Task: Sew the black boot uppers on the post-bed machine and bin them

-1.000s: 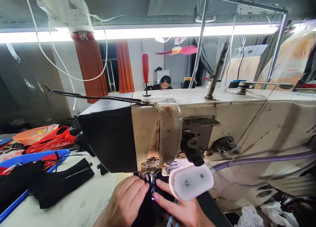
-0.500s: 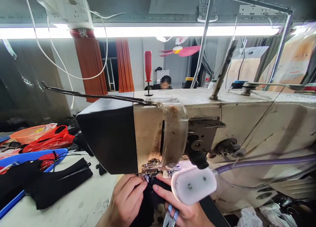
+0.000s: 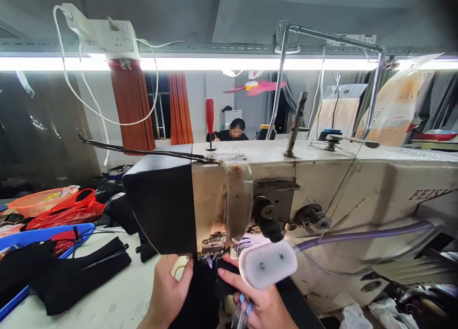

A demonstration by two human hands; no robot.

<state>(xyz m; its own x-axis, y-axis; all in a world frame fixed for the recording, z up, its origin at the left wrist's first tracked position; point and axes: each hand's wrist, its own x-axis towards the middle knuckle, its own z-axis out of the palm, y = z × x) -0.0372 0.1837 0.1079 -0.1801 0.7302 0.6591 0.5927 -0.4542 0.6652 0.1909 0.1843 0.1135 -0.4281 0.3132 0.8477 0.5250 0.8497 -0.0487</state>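
Observation:
A cream sewing machine (image 3: pixel 350 186) with a black end cover (image 3: pixel 161 205) fills the middle of the view. Black fabric (image 3: pixel 200 295) lies under its needle area (image 3: pixel 211 257). My left hand (image 3: pixel 168 291) holds the left edge of the fabric, thumb on top and fingers curled round it. My right hand (image 3: pixel 261 305) rests on the fabric to the right of the needle, forefinger pointing at it, with a small blue-handled thread snip (image 3: pixel 241 314) held in its lower fingers. A white oval lamp (image 3: pixel 268 264) on a purple hose hides part of that hand.
Black fabric pieces (image 3: pixel 71 272) lie on the white table (image 3: pixel 114 295) at left, partly on a blue tray (image 3: pixel 39 236). Behind are a red bag (image 3: pixel 67 210) and an orange basket (image 3: pixel 36 202). A red-handled screwdriver (image 3: pixel 209 121) stands on the machine. Another person (image 3: pixel 234 128) sits far behind.
My left hand has left the needle and slid left to grip the fabric's edge. My head has tilted down a little. The right hand stays by the needle.

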